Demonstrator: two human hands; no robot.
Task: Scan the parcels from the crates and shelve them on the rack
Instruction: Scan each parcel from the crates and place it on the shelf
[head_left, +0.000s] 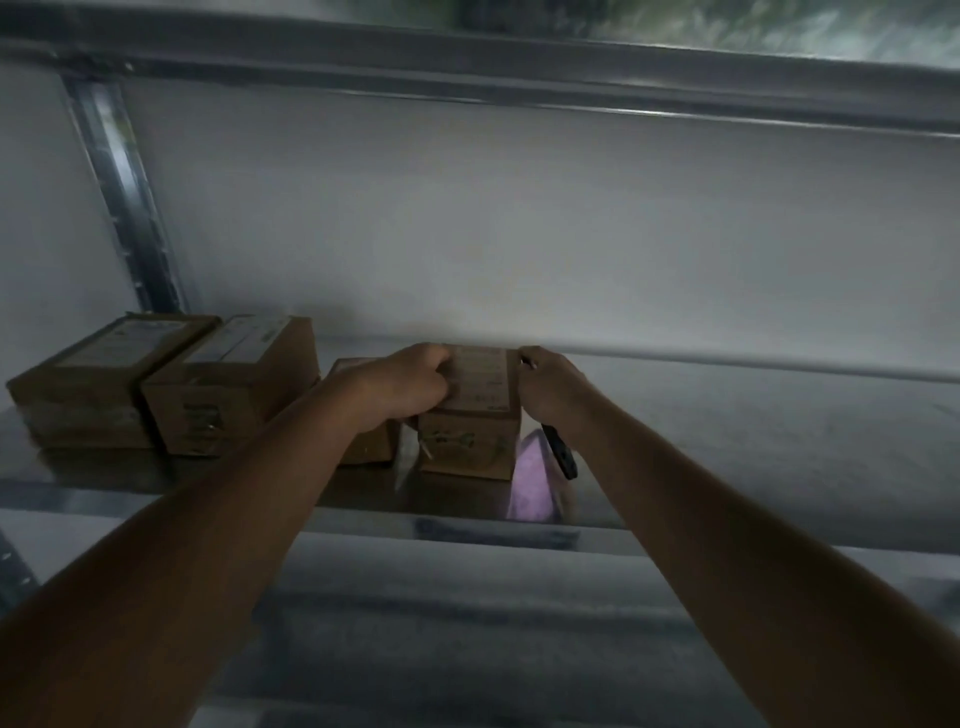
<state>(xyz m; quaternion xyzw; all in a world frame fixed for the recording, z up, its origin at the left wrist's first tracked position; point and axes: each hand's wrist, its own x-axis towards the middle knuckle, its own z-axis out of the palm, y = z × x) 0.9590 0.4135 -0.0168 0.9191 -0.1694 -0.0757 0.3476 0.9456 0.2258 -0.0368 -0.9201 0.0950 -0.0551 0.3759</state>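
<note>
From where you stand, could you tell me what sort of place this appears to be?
Probably a storeroom or parcel depot. A metal rack shelf against a plain wall carries a row of labelled cardboard parcels, and the left hand and right hand grip another parcel on it.

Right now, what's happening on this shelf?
A person is setting a cardboard parcel onto the metal rack shelf. The left hand grips its top left edge; the right hand is at its right side while holding a dark handheld device, probably the scanner. Three more parcels already sit to its left, the nearest partly hidden.
</note>
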